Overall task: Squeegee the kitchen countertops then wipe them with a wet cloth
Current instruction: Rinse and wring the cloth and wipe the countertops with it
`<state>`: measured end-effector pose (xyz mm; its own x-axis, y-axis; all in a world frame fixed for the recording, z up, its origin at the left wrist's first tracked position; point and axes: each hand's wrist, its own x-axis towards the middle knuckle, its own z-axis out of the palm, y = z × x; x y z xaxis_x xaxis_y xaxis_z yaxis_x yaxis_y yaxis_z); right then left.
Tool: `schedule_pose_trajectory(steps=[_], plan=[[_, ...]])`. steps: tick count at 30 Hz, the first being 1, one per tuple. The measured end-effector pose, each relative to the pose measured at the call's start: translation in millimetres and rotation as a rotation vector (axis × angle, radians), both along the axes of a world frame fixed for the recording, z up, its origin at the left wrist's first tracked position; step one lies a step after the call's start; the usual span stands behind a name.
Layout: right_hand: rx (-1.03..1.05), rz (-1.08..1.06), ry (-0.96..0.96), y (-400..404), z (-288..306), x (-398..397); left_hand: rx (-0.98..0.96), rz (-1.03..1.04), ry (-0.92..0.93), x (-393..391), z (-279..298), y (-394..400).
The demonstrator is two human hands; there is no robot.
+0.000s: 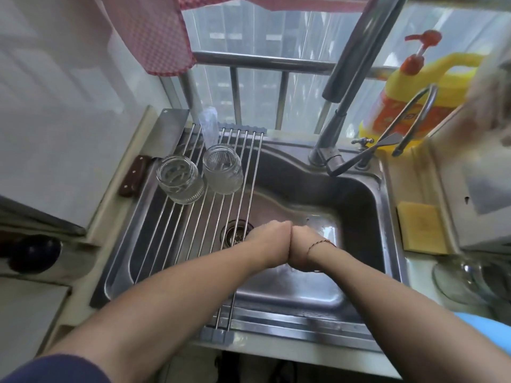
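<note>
Steel sink (367, 194) walls hem both hands (287, 246), pressed together, grip indiscernible; rack (193, 230) with jars (179, 179) blocks left.

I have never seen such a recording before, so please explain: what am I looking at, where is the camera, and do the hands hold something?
There is one picture, taken by a camera worn on a person's head, looking down. The person's left hand and right hand are pressed together over the stainless steel sink; whether they hold something cannot be seen. A metal roll-up drying rack lies across the sink's left side, with two clear glass jars on it. Behind are the steel tap and a yellow pump bottle. A yellow sponge lies on the right.
</note>
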<state>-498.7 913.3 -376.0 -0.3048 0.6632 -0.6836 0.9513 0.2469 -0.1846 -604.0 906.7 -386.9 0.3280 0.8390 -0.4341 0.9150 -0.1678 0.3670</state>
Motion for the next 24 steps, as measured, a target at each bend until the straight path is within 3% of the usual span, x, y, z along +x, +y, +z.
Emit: schedule_pose_trajectory(steps=[3,5,9,12,15,17,19,21,24], plan=[[-0.351,-0.277,0.174,4,6,12,0.324,-0.21,0.086,0,-7,-4],[-0.546,-0.402,0.226,3,11,24,0.466,-0.378,0.003,-2,-7,-8],[-0.946,-0.53,0.376,-4,6,48,0.452,-0.524,-0.127,-6,-13,-24],[-0.964,-0.666,0.561,-14,-3,56,0.408,-0.521,-0.159,-12,-12,-41],[-0.811,-0.838,0.792,-28,-6,53,0.231,-0.313,-0.243,-20,-12,-45],[-0.553,-1.012,0.927,-38,-6,51,0.045,-0.065,-0.389,-22,-7,-41],[-0.203,-1.064,0.993,-49,-5,51,0.013,0.163,-0.45,-20,-1,-36],[0.268,-0.84,0.976,-61,-8,54,-0.051,0.39,-0.512,-15,5,-34],[0.767,-0.201,0.767,-68,-15,61,-0.411,0.637,-0.839,-8,20,-36]])
